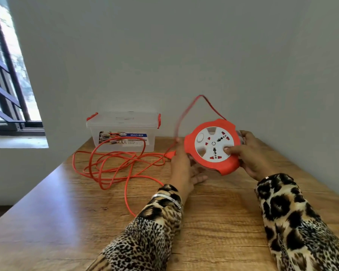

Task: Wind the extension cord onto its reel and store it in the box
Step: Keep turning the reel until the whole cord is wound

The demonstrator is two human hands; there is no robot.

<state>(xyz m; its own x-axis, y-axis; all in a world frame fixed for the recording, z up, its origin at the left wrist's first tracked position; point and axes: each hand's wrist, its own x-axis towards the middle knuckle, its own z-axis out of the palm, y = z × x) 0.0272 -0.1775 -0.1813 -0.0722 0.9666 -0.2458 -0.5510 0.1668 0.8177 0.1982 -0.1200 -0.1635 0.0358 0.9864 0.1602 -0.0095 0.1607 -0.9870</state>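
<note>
The reel (212, 146) is a round orange disc with a white socket face, tilted up above the wooden table (67, 212) near the wall. My right hand (247, 153) grips its right rim, thumb pressed on the white face. My left hand (182, 169) sits at the reel's left edge and holds the orange cord (114, 165); a blurred loop of it arcs up over the reel. Most of the cord lies in loose tangled loops on the table to the left. The clear plastic box (123, 132), lid on with orange clips, stands at the back by the wall.
A grey wall runs close behind and to the right of the reel. A barred window (6, 79) is at the far left. The table's left edge slants down to the lower left. Leopard-print sleeves cover both forearms.
</note>
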